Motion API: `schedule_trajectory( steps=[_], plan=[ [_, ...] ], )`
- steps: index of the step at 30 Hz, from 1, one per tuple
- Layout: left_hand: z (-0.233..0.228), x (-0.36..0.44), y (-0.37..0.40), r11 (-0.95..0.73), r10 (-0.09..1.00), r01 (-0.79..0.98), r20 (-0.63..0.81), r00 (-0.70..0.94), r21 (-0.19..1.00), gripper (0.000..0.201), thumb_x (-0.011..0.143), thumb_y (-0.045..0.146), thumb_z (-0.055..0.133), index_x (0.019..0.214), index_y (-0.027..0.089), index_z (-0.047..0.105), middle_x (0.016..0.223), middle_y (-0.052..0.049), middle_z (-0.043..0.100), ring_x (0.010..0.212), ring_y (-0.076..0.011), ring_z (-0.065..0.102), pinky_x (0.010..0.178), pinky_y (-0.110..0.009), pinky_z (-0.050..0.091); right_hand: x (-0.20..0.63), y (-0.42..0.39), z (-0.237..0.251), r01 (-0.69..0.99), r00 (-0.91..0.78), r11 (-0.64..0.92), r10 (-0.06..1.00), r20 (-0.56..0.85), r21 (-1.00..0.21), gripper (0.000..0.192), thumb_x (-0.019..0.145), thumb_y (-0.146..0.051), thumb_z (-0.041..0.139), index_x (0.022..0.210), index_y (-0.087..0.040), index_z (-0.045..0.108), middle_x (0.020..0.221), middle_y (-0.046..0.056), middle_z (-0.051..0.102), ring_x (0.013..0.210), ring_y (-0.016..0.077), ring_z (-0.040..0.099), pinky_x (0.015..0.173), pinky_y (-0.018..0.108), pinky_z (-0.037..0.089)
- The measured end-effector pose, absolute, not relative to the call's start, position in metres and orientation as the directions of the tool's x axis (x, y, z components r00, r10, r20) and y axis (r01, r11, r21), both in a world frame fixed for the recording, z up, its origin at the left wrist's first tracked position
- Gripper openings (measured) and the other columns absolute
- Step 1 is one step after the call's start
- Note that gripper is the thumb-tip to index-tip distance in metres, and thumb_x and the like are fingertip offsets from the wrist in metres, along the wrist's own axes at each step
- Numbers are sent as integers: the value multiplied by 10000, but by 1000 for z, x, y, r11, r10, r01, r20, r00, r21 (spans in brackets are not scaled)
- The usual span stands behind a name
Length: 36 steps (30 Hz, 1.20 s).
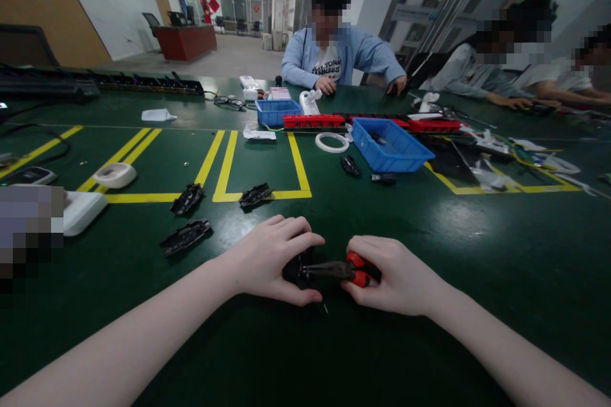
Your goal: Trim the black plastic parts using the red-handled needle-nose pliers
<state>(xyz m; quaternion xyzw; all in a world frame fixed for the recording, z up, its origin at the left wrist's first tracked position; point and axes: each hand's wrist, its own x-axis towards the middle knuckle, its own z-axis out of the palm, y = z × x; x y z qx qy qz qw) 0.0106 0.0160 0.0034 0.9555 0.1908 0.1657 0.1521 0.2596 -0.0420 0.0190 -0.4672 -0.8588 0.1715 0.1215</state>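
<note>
My left hand (279,257) curls round a small black plastic part (292,269) on the green table, mostly hidden by the fingers. From the right, my right hand (394,273) grips red-handled long-nose pliers (329,269). The tips of the pliers reach the black part between my left thumb and fingers; whether the jaws bite on it I cannot tell. Three similar black parts lie beyond my left forearm: one long piece (185,237), one by the yellow tape (188,198), and another (256,196) farther right. A thin pale sliver (325,308) lies near my left thumb.
A blue bin (391,146) stands ahead on the right, with black pieces (351,165) beside it. Behind are a smaller blue bin (279,111), a tape roll (331,142) and red strips (315,121). White casings (83,211) sit at left. A co-worker (341,57) sits opposite.
</note>
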Motion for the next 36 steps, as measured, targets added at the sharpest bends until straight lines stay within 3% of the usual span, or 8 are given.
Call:
schedule_trajectory(
  steps=[36],
  plan=[
    [1,11,18,-883,404,300,256,878,361,650,860,641,541,1303,166,517,1140,-116,591,999,-267,600,830,-373,490,258,-42,20,773,-527,508,848,61,-381,186,758,-309,639,731,-212,482,705,-9,553,622,132,512,567,265,367]
  ],
)
